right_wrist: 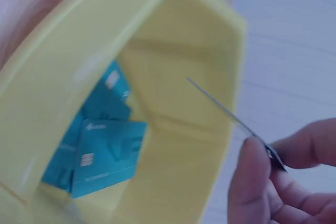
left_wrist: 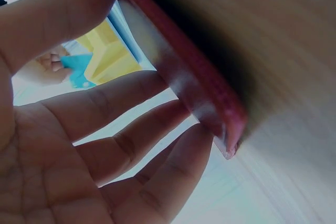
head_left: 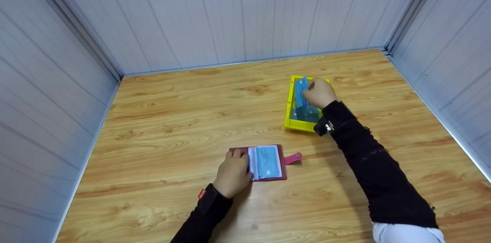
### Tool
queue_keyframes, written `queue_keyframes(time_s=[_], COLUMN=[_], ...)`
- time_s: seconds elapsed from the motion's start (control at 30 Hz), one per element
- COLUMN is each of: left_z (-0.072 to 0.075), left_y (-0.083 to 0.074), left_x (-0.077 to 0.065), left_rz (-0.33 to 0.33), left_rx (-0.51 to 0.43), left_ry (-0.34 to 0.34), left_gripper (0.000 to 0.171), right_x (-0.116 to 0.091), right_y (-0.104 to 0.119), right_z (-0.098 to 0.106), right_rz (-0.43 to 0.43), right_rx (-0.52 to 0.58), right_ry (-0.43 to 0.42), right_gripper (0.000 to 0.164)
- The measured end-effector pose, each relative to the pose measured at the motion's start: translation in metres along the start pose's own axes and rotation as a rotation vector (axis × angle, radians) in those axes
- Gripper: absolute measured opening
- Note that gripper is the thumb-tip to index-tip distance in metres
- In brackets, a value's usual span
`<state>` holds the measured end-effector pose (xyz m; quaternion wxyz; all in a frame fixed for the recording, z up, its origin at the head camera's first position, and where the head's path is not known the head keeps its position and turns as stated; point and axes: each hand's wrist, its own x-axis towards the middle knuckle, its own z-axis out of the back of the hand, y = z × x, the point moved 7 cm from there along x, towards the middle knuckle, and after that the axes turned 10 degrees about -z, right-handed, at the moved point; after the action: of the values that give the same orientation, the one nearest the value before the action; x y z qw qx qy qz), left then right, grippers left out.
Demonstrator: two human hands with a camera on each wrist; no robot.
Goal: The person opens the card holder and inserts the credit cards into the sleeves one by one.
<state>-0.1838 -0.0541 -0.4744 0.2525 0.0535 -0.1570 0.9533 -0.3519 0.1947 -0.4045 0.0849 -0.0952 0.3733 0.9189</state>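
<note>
My left hand [head_left: 233, 173] lies over the left side of an open red card holder [head_left: 284, 162]. In the left wrist view, its thumb and gently bent fingers [left_wrist: 110, 98] press on the inner face of the cover. On the right side of the holder, a light-blue card [head_left: 267, 161] sits in a clear sleeve. My right hand [head_left: 320, 92] pinches a blue card [head_left: 301, 93] over a yellow tray [head_left: 288, 101]. The right wrist view shows that card edge-on, between thumb and fingers. Several blue cards [right_wrist: 109, 156] lie inside the tray, overlapping.
The card holder's pink snap strap [head_left: 293, 158] sticks out to the right on the wooden table [head_left: 172, 128]. Pale panel walls [head_left: 230, 17] rise along the back and both sides. The yellow tray stands behind and right of the holder.
</note>
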Motion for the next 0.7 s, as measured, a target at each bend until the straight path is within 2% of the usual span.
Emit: queue_keyframes(time_s=[0.03, 0.13, 0.33, 0.53, 0.63, 0.7], left_z=[0.000, 0.000, 0.001, 0.002, 0.001, 0.000], left_y=[0.000, 0.000, 0.000, -0.002, -0.003, -0.003], left_x=[0.000, -0.001, -0.001, -0.001, -0.001, -0.001], left_rz=[0.002, 0.008, 0.025, 0.008, 0.011, 0.016], left_rx=[-0.002, -0.002, -0.017, -0.005, -0.008, -0.011], left_ry=[0.002, 0.005, 0.023, 0.001, 0.015, 0.031], left_gripper=[0.034, 0.033, 0.035, 0.029, 0.030, 0.030], right_x=[-0.003, -0.014, -0.034, -0.056, -0.066, -0.071], right_y=[0.001, 0.004, 0.008, -0.003, -0.017, -0.028], right_z=[0.002, 0.003, -0.016, -0.051, -0.072, -0.084], right_rz=[0.007, 0.033, 0.070, 0.062, 0.025, -0.030], right_rx=[0.032, 0.126, 0.309, 0.494, 0.541, 0.560], right_ry=[-0.003, 0.007, 0.102, 0.291, 0.388, 0.443], right_gripper=[0.011, 0.031, 0.025, 0.017, 0.015, 0.015])
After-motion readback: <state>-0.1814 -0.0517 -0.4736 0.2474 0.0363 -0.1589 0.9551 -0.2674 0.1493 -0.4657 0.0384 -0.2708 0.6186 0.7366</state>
